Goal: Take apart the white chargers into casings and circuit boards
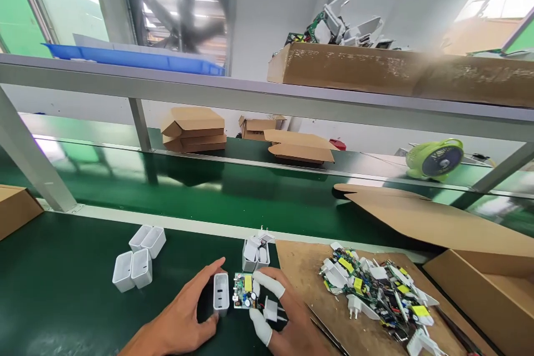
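Observation:
My left hand curves around a white plastic charger housing that stands on the green bench, thumb at its near end and fingertips at its far end. Two slots show inside the housing. Just right of it, my right hand pinches a small circuit board with a yellow-wrapped part and capacitors. White finger cots cover the thumb and a finger of that hand. A white plug piece with metal pins sits beneath the right hand, by the board. Beyond the hands are further white housings with white parts on top.
Several white housings stand at left. A pile of circuit boards and plugs lies on cardboard at right, with tweezers nearby. An open carton borders it. A shelf crosses above; a green fan stands behind.

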Available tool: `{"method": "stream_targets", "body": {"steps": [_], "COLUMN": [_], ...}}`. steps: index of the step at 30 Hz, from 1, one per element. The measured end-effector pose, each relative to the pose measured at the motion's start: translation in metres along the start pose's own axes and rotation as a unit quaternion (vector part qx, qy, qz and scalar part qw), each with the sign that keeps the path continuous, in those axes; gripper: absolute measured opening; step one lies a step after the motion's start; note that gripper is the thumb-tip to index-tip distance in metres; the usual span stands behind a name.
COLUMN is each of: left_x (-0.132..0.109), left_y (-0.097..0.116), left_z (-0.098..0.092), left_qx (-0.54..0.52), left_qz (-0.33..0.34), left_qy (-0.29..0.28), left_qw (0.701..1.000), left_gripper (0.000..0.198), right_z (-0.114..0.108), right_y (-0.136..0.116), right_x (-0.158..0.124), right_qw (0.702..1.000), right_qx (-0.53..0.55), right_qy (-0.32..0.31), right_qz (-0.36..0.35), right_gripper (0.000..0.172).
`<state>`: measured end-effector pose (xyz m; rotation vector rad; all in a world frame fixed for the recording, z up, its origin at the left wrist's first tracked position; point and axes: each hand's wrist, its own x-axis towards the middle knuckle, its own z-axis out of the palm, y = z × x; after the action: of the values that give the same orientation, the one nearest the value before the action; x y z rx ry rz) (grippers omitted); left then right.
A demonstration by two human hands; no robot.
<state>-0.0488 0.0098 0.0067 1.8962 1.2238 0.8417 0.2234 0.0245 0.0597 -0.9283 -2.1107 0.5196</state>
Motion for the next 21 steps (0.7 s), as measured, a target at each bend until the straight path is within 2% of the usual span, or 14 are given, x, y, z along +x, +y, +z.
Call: {"method": "stream_targets", "body": {"steps": [3, 5, 7, 8, 9, 11, 13, 14, 18, 21], "left_x": [0.004, 0.004, 0.004, 0.003, 0.003, 0.003, 0.004, 0.005, 0.004, 0.003], "left_y": [0.004, 0.009, 0.014, 0.016, 0.018, 0.022, 0.024, 0.025, 0.018, 0.01], "left_z": [0.002, -0.003, -0.01, -0.013, -0.016, -0.017, -0.012, -0.008, 0.009, 0.015], "left_qx": [0.022, 0.027, 0.017, 0.007, -0.001, -0.01, -0.009, -0.006, 0.051, 0.112], "left_qz": [-0.037, -0.063, -0.079, -0.088, -0.095, -0.1, -0.08, -0.058, 0.042, 0.091], "left_qy": [0.033, 0.029, 0.005, -0.009, -0.024, -0.045, -0.041, -0.029, 0.049, 0.093], "left_qw": [0.999, 0.997, 0.997, 0.996, 0.995, 0.994, 0.996, 0.998, 0.997, 0.985], "left_gripper": [0.092, 0.102, 0.119, 0.121, 0.116, 0.09, 0.065, 0.06, 0.063, 0.064], "right_z": [0.006, 0.008, 0.01, 0.011, 0.011, 0.011, 0.01, 0.009, 0.007, 0.007], "right_y": [0.001, 0.002, 0.004, 0.005, 0.005, 0.002, -0.002, -0.006, -0.019, -0.026], "right_x": [-0.001, -0.002, -0.004, -0.006, -0.008, -0.011, -0.012, -0.012, -0.006, -0.003], "right_qw": [0.998, 0.997, 0.996, 0.996, 0.996, 0.997, 0.998, 0.997, 0.99, 0.987], "right_qx": [-0.032, -0.052, -0.063, -0.065, -0.066, -0.064, -0.066, -0.074, -0.135, -0.15], "right_qy": [0.031, 0.042, 0.048, 0.049, 0.048, 0.034, 0.006, -0.009, -0.037, -0.056], "right_qz": [-0.033, -0.037, -0.032, -0.028, -0.024, -0.017, -0.011, -0.009, -0.024, -0.03], "right_gripper": [0.059, 0.062, 0.064, 0.064, 0.065, 0.065, 0.066, 0.068, 0.071, 0.071]}}
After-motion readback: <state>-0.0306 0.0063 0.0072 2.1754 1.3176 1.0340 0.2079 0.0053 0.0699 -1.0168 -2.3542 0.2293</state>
